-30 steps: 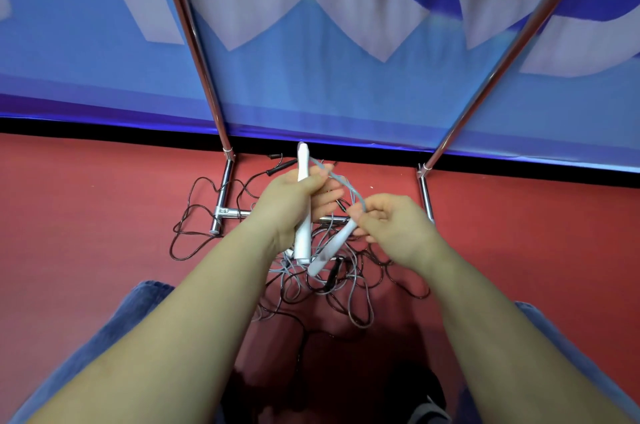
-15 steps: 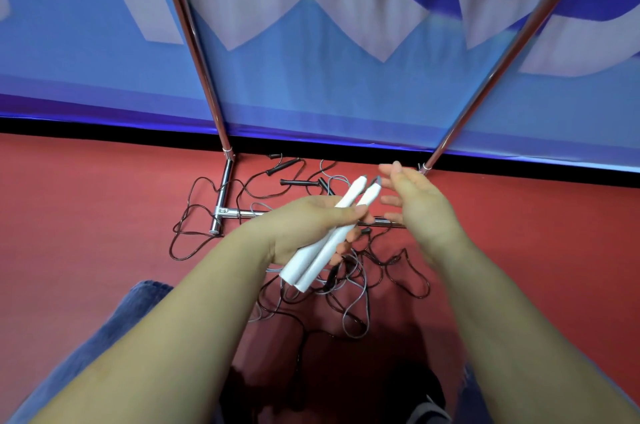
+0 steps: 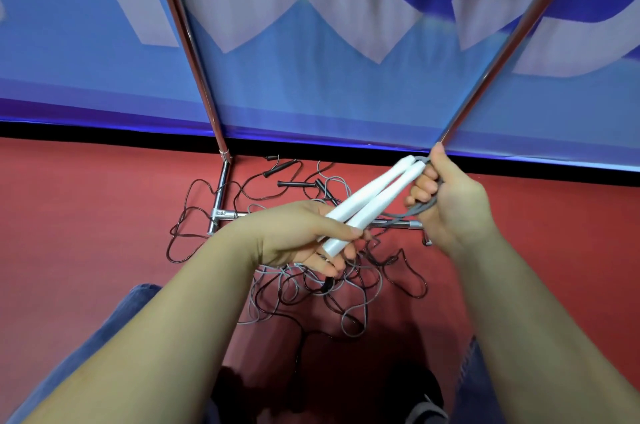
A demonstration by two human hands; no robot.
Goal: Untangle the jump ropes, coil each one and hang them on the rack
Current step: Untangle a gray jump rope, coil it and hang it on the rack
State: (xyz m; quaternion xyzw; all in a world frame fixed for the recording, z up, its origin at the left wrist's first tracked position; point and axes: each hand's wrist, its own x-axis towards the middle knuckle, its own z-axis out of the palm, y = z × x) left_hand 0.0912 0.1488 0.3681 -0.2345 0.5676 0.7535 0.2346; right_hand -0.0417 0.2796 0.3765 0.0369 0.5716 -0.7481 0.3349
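Note:
My left hand point(image 3: 301, 236) grips two white jump-rope handles point(image 3: 372, 198) side by side, their tips pointing up and to the right. My right hand point(image 3: 446, 198) is curled round the grey cord point(image 3: 403, 214) where it leaves the handle tips. Below both hands a tangle of grey and black cords point(image 3: 311, 288) lies on the red floor. Black handles point(image 3: 296, 183) lie behind the tangle. The chrome rack point(image 3: 221, 195) stands over the pile, its two poles rising up and outward.
A blue and white banner point(image 3: 329, 43) covers the wall behind the rack. My knees in blue jeans point(image 3: 135, 306) frame the pile at both sides. A dark shoe point(image 3: 415, 396) shows at the bottom.
The second white handle went from my right hand into my left, beside the first. My right hand opened, then closed round the grey cord at the handle tips. Both handles tilted to the right.

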